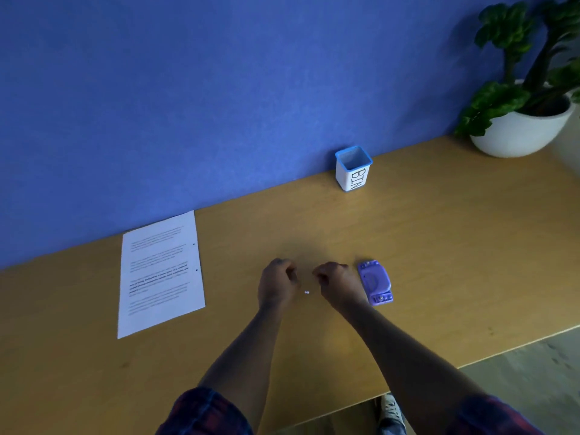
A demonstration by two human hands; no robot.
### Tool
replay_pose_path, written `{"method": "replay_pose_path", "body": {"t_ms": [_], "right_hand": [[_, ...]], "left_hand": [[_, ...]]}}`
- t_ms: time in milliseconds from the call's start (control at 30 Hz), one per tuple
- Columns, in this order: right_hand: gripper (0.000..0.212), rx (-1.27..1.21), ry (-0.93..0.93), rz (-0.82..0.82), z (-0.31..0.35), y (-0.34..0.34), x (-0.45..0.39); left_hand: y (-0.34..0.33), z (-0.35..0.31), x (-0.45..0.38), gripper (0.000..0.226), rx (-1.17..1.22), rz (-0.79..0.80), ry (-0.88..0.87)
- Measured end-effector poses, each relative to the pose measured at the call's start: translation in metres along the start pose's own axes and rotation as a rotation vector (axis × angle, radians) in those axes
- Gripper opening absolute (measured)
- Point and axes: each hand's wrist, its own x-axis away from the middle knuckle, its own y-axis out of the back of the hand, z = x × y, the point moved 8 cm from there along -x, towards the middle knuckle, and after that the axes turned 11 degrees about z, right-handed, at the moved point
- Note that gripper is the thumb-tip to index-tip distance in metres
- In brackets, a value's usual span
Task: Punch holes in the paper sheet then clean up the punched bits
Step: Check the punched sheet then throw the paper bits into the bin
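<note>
Our left hand (pixel 277 285) and right hand (pixel 337 282), fingers curled and seemingly empty, flank two tiny white paper dots (pixel 307 292) on the wooden desk (pixel 439 246), with the hole-punched white printed sheet (pixel 160 273) at nine o'clock and the purple plastic hole punch (pixel 375 282) at three.

Both forearms reach forward from rolled-up plaid sleeves (pixel 204 412), bare from the elbow down, and draw toward each other so the hands sit near one another but apart. The left hand (pixel 277 285) is seen from the back, knuckles up, its fingers curled under. The right hand (pixel 337 282) is turned a little inward, its fingers also curled, the fingertips (pixel 317 273) pointing toward the left hand. In the dim light it seems neither hand holds anything, though the fingertips are too dark to be sure.
</note>
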Motion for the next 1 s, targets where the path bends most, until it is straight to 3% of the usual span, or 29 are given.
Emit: {"method": "replay_pose_path", "body": {"t_ms": [333, 700, 1000], "right_hand": [[0.024, 0.183, -0.002, 0.025, 0.003, -0.032, 0.022], [0.020, 0.236, 0.011, -0.052, 0.011, -0.039, 0.027], [0.022, 0.344, 0.078, 0.006, 0.019, -0.043, 0.023]], "left_hand": [[-0.024, 0.032, 0.028, 0.013, 0.103, 0.087, 0.034], [-0.028, 0.020, 0.026, 0.014, -0.018, 0.058, -0.003], [-0.029, 0.015, 0.021, 0.015, -0.116, 0.038, -0.041]]}}
